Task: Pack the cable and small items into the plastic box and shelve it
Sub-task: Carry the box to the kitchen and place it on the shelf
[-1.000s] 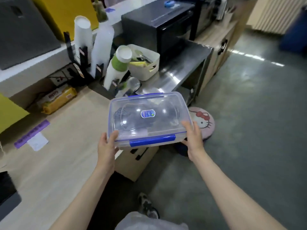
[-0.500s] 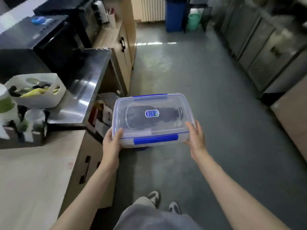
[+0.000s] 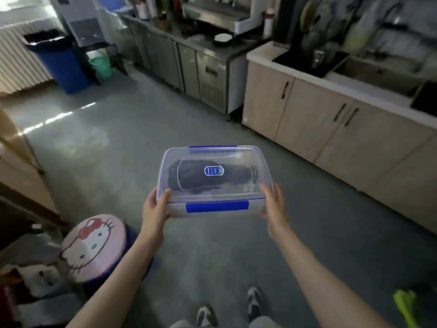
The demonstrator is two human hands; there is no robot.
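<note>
Now left hand [image 3: 155, 210] and right hand [image 3: 274, 207] each clasp an end of the lidded plastic box [image 3: 214, 182]; grip closed

1. A grey-green floor [image 3: 146, 147] fills the middle, with bright streaks of light on it at 10 o'clock.
2. Beige cabinets [image 3: 314, 124] with dark handles run along 2 to 3 o'clock under a white counter.
3. Steel under-counter units [image 3: 189, 65] stand at 12 o'clock.
4. A blue bin [image 3: 59, 60] stands at 11 o'clock beside a ribbed white radiator [image 3: 16, 65].
5. A pink cartoon-cat stool [image 3: 94, 245] sits at 8 o'clock.
</note>
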